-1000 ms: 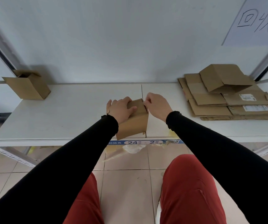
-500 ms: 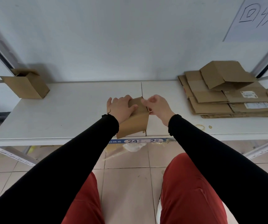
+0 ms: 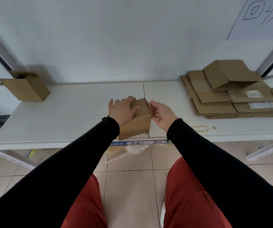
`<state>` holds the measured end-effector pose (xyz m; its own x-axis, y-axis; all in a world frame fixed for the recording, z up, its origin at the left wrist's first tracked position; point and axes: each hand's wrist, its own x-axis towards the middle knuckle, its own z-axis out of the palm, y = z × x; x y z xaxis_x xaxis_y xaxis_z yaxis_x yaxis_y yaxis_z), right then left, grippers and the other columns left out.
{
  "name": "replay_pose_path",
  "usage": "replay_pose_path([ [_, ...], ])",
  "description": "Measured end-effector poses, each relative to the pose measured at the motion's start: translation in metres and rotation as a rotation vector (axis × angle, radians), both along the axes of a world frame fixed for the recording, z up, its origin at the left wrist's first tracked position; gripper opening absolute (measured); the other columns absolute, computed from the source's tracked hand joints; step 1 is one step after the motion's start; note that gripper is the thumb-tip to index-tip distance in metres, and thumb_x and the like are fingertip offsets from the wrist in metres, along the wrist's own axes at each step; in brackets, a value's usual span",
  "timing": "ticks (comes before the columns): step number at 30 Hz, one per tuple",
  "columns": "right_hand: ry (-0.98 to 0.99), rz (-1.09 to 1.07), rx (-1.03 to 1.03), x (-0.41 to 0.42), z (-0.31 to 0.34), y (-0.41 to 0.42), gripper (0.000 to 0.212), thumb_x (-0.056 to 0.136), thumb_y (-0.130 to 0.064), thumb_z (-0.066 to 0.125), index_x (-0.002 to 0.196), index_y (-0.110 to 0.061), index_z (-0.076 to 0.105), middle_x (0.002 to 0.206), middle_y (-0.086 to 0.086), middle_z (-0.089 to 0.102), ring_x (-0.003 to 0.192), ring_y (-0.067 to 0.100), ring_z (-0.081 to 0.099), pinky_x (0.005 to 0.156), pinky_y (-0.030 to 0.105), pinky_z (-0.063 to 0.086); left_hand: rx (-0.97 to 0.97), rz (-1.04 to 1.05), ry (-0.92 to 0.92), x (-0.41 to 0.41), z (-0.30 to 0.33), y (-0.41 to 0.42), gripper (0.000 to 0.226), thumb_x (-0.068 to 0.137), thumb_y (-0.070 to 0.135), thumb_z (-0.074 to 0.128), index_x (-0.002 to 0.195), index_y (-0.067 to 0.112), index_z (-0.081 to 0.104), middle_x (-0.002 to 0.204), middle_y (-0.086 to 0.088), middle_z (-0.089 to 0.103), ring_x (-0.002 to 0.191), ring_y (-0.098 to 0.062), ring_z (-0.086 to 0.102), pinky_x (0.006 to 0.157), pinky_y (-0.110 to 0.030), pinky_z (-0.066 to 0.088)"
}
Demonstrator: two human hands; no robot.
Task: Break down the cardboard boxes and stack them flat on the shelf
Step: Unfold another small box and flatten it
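The box (image 3: 136,120) sits at the shelf (image 3: 66,112) edge. The left hand (image 3: 123,110) presses flat on top; the right hand (image 3: 161,113) pinches its side flap. A hard tug could rip the flap or slide the box off.

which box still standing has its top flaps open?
The small box at the shelf's far left: its top flaps stand open, nobody touching it. The other standing box, at centre, is held by the left hand and right hand.
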<state>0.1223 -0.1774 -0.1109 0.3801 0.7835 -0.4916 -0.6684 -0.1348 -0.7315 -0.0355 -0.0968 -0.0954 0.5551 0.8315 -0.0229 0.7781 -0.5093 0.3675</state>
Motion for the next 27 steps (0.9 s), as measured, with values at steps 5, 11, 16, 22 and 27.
replay_pose_path([
  [5, -0.313, 0.112, 0.114, -0.011, 0.032, -0.003, 0.012, 0.096, -0.016, 0.068, 0.086, -0.012, 0.064, 0.073, 0.0, 0.062, 0.065, 0.01, 0.053, 0.062, 0.021, 0.046, -0.179, -0.239, -0.275, -0.014, 0.023, -0.009, 0.091, 0.081, 0.063, 0.068, 0.155, 0.047, 0.018, 0.143, 0.006, 0.043, 0.132, -0.017, 0.038, 0.111, -0.039, 0.033],
  [11, -0.739, 0.21, 0.208, -0.043, 0.058, 0.001, 0.014, 0.091, -0.015, 0.074, 0.085, -0.003, 0.07, 0.073, 0.008, 0.067, 0.066, 0.013, 0.06, 0.065, 0.023, 0.053, -0.035, -0.182, -0.549, -0.039, 0.02, -0.022, 0.069, 0.071, 0.032, 0.082, 0.13, 0.036, 0.047, 0.145, 0.017, 0.04, 0.132, -0.001, 0.04, 0.107, -0.035, 0.041],
  [16, -0.846, 0.245, 0.081, -0.066, 0.046, 0.008, 0.011, 0.085, -0.024, 0.077, 0.079, -0.014, 0.076, 0.073, 0.006, 0.074, 0.067, 0.017, 0.067, 0.077, 0.038, 0.062, -0.091, -0.01, -0.653, -0.053, -0.01, -0.039, 0.084, 0.073, 0.029, 0.083, 0.145, 0.035, 0.04, 0.153, 0.032, 0.029, 0.127, 0.022, 0.033, 0.104, -0.02, 0.036],
  [22, -0.659, 0.198, 0.028, -0.077, 0.049, 0.02, 0.011, 0.09, -0.015, 0.074, 0.08, -0.01, 0.071, 0.071, 0.009, 0.069, 0.065, 0.017, 0.064, 0.072, 0.035, 0.063, -0.057, 0.029, -0.695, -0.063, -0.018, -0.034, 0.074, 0.073, 0.022, 0.085, 0.135, 0.028, 0.046, 0.15, 0.012, 0.042, 0.127, 0.002, 0.045, 0.098, -0.011, 0.036],
  [27, -0.699, 0.07, -0.008, -0.073, 0.043, 0.019, 0.014, 0.094, -0.016, 0.069, 0.08, -0.013, 0.067, 0.067, 0.006, 0.068, 0.059, 0.016, 0.064, 0.057, 0.029, 0.058, -0.038, 0.018, -0.741, -0.072, -0.022, -0.033, 0.068, 0.072, 0.025, 0.086, 0.129, 0.023, 0.049, 0.128, 0.01, 0.051, 0.115, 0.001, 0.05, 0.093, -0.023, 0.045],
])
